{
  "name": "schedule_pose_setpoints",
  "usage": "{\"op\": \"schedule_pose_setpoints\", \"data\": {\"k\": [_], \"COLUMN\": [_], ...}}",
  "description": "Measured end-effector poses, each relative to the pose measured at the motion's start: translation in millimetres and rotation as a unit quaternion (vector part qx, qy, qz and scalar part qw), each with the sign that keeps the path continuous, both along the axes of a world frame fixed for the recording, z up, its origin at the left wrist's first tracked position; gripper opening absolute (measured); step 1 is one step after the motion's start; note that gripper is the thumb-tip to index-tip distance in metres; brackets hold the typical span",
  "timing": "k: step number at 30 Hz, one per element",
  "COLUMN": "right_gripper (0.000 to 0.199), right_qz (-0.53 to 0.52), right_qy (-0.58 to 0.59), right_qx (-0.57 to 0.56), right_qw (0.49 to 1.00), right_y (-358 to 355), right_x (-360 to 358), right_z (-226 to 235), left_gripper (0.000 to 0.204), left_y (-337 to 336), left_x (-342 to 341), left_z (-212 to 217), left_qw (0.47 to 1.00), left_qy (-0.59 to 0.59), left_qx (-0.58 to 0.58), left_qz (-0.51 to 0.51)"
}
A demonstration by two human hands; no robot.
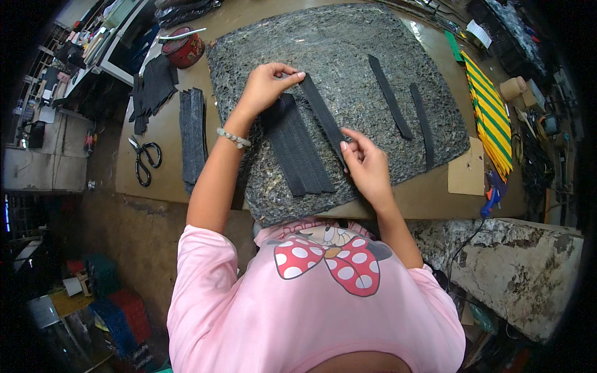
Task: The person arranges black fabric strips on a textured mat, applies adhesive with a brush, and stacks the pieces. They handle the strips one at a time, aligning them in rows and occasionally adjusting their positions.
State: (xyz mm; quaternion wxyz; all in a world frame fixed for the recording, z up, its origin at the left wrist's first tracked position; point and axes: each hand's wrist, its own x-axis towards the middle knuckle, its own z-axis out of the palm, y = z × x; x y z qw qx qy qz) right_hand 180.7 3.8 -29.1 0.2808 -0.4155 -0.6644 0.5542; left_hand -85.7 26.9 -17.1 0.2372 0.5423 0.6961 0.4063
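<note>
Black strap point(323, 112): narrow, flat, dark woven strip, lying diagonally on the speckled grey mat, stretched between the two hands. Upper end pinned under the fingertips of the left hand point(267, 84); lower end pinched at the fingertips of the right hand point(367, 165). Just left of it, below the left hand, lies a wider stack of black strips point(295, 149), flat and parallel.

Brown table point(163, 124): grey mat point(348, 50), scissors point(145, 160), red tin point(184, 48)

A round red tin point(184, 48) sits far up and left of the left hand point(264, 87). A small white label point(478, 33) lies far up and right of the right hand point(367, 165).
</note>
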Motion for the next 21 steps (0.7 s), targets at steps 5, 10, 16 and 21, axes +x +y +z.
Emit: {"op": "schedule_pose_setpoints", "data": {"k": [5, 10, 16, 21], "right_gripper": [0.028, 0.028, 0.028, 0.029], "right_qz": [0.012, 0.028, 0.039, 0.042], "right_qy": [-0.058, -0.081, -0.082, -0.079], "right_qx": [0.09, 0.092, 0.098, 0.095], "right_qw": [0.994, 0.992, 0.991, 0.991], "right_y": [-17, -21, -23, -23], "right_x": [6, 10, 11, 10], "right_z": [-7, -7, -10, -12], "left_gripper": [0.029, 0.03, 0.035, 0.036], "left_y": [-11, -15, -20, -53], "left_x": [5, 6, 12, 35], "left_z": [-26, -33, -28, -14], "left_qw": [0.978, 0.979, 0.967, 0.947], "left_qy": [0.204, 0.196, 0.247, 0.305], "left_qx": [-0.004, -0.021, 0.008, 0.1], "left_qz": [0.047, 0.045, 0.063, 0.012]}}
